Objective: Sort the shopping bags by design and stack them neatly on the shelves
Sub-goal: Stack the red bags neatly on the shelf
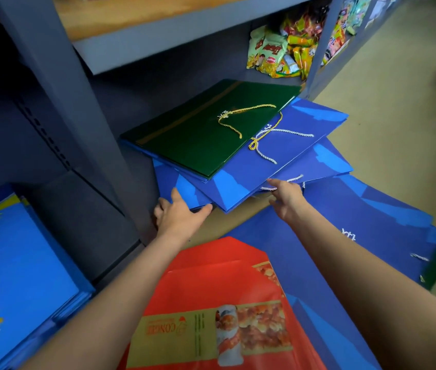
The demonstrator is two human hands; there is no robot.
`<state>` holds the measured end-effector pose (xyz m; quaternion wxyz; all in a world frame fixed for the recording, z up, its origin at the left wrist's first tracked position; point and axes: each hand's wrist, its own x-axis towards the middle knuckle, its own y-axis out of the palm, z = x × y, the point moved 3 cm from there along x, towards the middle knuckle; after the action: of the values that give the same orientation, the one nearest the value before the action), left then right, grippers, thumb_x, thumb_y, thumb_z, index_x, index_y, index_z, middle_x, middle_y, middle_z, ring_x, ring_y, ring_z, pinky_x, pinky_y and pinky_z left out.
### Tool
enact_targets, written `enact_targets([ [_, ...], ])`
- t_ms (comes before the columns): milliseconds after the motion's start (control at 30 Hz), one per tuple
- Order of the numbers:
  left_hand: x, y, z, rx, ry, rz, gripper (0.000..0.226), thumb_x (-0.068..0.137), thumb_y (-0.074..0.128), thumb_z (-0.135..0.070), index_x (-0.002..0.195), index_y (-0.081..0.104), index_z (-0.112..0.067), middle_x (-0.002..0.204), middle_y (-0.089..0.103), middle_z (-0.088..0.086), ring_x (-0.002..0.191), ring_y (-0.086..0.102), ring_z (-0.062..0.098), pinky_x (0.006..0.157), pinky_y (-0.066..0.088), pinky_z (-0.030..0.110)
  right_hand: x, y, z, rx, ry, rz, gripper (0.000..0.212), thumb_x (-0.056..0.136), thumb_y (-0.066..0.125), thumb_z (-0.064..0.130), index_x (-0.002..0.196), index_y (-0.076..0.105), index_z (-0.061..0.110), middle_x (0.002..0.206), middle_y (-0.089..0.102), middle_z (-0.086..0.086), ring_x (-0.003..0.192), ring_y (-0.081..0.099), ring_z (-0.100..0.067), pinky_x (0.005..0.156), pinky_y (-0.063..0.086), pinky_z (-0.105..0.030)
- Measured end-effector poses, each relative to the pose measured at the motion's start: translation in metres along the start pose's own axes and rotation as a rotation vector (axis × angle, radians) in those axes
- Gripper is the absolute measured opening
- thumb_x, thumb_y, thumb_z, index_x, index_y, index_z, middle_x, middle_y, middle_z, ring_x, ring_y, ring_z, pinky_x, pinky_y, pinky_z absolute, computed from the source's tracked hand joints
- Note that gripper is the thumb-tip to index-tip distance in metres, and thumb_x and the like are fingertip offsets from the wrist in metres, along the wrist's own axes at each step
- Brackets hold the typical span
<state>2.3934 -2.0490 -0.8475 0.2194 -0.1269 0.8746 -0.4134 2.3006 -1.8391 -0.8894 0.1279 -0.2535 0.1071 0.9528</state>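
A stack of flat blue shopping bags (273,166) juts out of the bottom shelf, with a dark green bag (201,134) lying on top, its gold cord handle loose. My left hand (178,213) holds the stack's near left corner, thumb under the edge. At the stack's front edge, beside a white cord handle, my right hand (285,194) grips the bags. A red bag (227,276) with a food picture lies on the floor below my arms. More blue bags (366,228) spread across the floor to the right.
A grey shelf upright (78,108) stands left of the stack. Another pile of light blue bags (19,268) sits at the lower left. Snack packets (283,49) fill the shelf's back right. Beige floor (388,76) runs along the right.
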Motion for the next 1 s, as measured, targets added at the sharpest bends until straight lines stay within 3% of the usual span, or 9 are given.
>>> enact_targets([
  [67,0.003,0.002,-0.004,-0.042,-0.010,0.002,0.096,0.080,0.058,-0.059,0.149,0.011,-0.011,0.150,0.023,0.018,0.138,0.017,0.035,0.108,0.022,0.036,0.009,0.001,0.004,-0.012,-0.135,-0.063,0.065,0.089,0.058,0.014,0.146,0.026,0.011,0.141,0.042,-0.004,0.109,0.045,-0.016,0.088,0.036,-0.027],
  [133,0.006,0.007,-0.011,-0.096,-0.004,0.016,0.095,0.081,0.058,-0.059,0.149,0.011,-0.012,0.151,0.022,0.016,0.138,0.016,0.035,0.107,0.024,0.036,0.017,0.009,0.018,-0.054,-0.244,-0.063,0.065,0.091,0.056,0.014,0.147,0.023,0.012,0.151,0.030,-0.002,0.129,0.038,-0.018,0.097,0.033,-0.026],
  [233,0.009,0.020,-0.021,-0.122,0.036,0.027,0.094,0.081,0.059,-0.057,0.149,0.011,-0.014,0.152,0.021,0.015,0.139,0.016,0.033,0.109,0.022,0.037,0.042,0.024,0.043,-0.089,-0.239,0.053,0.068,0.092,0.055,0.018,0.149,0.017,0.012,0.156,0.017,-0.002,0.122,0.044,-0.013,0.094,0.030,-0.021],
  [333,0.012,0.031,-0.029,-0.109,0.064,-0.002,0.092,0.080,0.061,-0.056,0.149,0.016,-0.014,0.148,0.027,0.015,0.138,0.020,0.030,0.109,0.023,0.036,0.065,0.028,0.058,-0.173,-0.217,0.146,0.075,0.093,0.054,0.018,0.151,0.007,0.016,0.158,0.007,0.003,0.140,0.024,-0.017,0.111,0.021,-0.030],
  [467,0.017,0.047,-0.046,-0.073,0.124,-0.022,0.093,0.080,0.063,-0.054,0.149,0.015,-0.014,0.143,0.030,0.016,0.134,0.025,0.031,0.109,0.021,0.035,0.070,0.034,0.054,-0.142,-0.250,0.254,0.088,0.089,0.055,0.008,0.150,-0.007,0.023,0.155,0.020,0.000,0.131,0.042,-0.022,0.109,0.034,-0.034],
  [567,0.022,0.062,-0.071,-0.108,0.242,0.005,0.090,0.083,0.063,-0.045,0.149,0.012,-0.010,0.145,0.035,0.011,0.136,0.026,0.026,0.109,0.021,0.031,0.065,0.043,0.042,-0.261,-0.290,0.306,0.091,0.089,0.056,0.022,0.149,-0.013,0.025,0.157,0.015,-0.001,0.139,0.028,-0.020,0.115,0.025,-0.041],
  [667,0.034,0.068,-0.090,-0.131,0.316,0.064,0.081,0.089,0.058,-0.034,0.149,0.011,-0.009,0.136,0.052,-0.002,0.134,0.026,0.019,0.100,0.020,0.021,0.071,0.043,0.042,-0.351,-0.319,0.314,0.076,0.098,0.047,0.025,0.150,-0.008,0.021,0.158,0.007,0.002,0.143,0.018,-0.015,0.116,0.019,-0.037],
  [867,0.033,0.050,-0.048,-0.014,0.335,-0.186,0.039,0.087,0.053,-0.014,0.126,0.056,-0.011,0.096,0.072,-0.001,0.104,0.060,0.022,0.086,0.037,0.025,0.089,0.021,0.026,-0.658,-0.247,0.306,0.075,0.095,0.053,0.027,0.151,0.002,0.019,0.158,0.004,-0.001,0.144,0.012,-0.021,0.115,0.014,-0.035],
  [1000,0.016,0.071,-0.016,0.042,0.441,0.043,0.048,0.086,0.059,-0.017,0.133,0.047,-0.015,0.119,0.063,-0.002,0.114,0.054,0.021,0.096,0.036,0.028,0.067,0.010,0.030,-0.649,-0.250,0.308,0.073,0.094,0.053,0.033,0.150,0.007,0.025,0.158,0.010,0.000,0.144,0.014,-0.020,0.114,0.016,-0.034],
])
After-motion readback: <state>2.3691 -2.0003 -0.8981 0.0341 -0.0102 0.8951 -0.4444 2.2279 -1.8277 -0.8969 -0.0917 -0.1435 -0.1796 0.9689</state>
